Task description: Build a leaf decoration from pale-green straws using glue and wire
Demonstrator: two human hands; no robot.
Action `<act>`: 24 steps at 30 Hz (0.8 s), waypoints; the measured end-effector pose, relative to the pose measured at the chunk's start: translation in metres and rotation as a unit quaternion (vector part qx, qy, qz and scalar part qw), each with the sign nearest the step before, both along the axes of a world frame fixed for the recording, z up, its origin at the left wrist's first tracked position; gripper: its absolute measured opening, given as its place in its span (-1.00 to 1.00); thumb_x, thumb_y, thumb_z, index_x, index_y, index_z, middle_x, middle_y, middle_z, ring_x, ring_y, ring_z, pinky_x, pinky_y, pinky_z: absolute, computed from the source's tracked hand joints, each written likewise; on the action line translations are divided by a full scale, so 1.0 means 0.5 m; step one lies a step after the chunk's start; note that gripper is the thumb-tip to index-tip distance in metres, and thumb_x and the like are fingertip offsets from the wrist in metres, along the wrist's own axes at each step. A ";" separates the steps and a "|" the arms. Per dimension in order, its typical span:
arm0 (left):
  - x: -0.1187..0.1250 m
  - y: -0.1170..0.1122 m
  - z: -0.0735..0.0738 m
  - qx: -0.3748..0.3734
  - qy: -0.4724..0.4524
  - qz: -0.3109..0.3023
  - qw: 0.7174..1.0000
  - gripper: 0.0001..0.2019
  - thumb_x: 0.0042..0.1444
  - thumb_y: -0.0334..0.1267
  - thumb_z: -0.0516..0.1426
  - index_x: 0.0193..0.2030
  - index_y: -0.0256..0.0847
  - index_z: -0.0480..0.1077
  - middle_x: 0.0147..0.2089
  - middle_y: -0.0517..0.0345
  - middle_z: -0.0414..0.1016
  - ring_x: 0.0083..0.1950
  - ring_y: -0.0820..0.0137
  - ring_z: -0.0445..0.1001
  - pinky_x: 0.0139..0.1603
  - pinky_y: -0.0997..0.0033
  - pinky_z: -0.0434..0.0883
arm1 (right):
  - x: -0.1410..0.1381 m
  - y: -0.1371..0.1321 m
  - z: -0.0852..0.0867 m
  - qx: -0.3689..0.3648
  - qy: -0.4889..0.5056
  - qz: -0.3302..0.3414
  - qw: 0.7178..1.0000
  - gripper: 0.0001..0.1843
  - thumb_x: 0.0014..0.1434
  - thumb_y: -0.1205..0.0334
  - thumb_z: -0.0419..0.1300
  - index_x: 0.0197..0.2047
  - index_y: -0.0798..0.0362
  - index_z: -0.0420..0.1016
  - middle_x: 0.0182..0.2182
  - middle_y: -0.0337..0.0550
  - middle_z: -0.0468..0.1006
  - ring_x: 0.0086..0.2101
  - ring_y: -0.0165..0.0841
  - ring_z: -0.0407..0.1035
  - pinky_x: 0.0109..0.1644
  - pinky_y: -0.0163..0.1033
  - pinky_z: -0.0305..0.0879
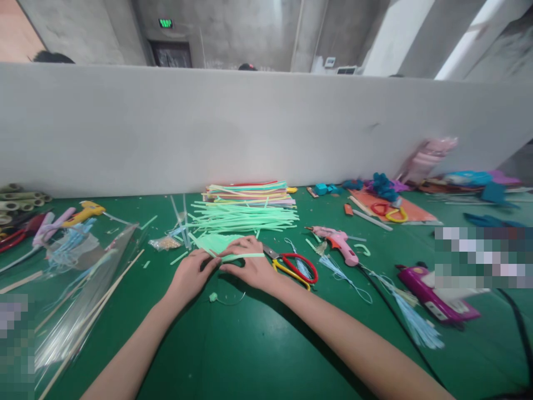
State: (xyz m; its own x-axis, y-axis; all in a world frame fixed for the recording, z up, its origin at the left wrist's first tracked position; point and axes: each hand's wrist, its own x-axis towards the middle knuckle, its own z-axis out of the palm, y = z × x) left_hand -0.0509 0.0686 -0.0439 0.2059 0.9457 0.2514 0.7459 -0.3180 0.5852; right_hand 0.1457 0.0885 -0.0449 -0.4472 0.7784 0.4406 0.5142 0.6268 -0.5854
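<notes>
My left hand and my right hand rest close together on the green table. Both pinch a thin light-green paper strip that runs across the fingers of my right hand. Just beyond the fingers lies a fan-shaped piece of light-green paper. A loose heap of light-green strips spreads out behind it. A stack of coloured strips sits farther back. Red and yellow handled scissors lie right beside my right hand.
A pink glue gun with a black cord lies right of the scissors. A purple tool and light-blue tassels lie at the right. A yellow glue gun, clear plastic wrap and wooden sticks are at the left. A grey partition stands behind.
</notes>
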 end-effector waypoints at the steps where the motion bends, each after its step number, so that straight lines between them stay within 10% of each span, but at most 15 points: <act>1: 0.000 0.000 0.000 -0.001 -0.004 -0.001 1.000 -0.73 0.20 -0.09 0.04 -0.29 -0.15 0.51 -0.25 0.07 0.56 -0.16 0.22 0.47 -0.13 0.29 0.32 | -0.004 0.003 -0.001 -0.005 -0.003 0.009 1.000 -0.75 0.10 -0.01 0.28 -0.17 -0.11 0.58 -0.18 -0.18 0.59 -0.07 -0.21 0.30 0.00 -0.07 0.08; 24: -0.016 0.010 0.009 -0.090 -0.097 0.057 0.990 -0.65 -0.01 0.08 0.17 -0.40 -0.21 0.51 -0.40 0.12 0.60 -0.33 0.25 0.51 -0.30 0.37 0.34 | -0.019 0.014 -0.022 -0.013 0.069 0.109 0.992 -0.93 0.13 0.27 0.22 -0.36 0.05 0.40 -0.34 -0.20 0.57 -0.28 -0.33 0.39 -0.14 -0.26 0.21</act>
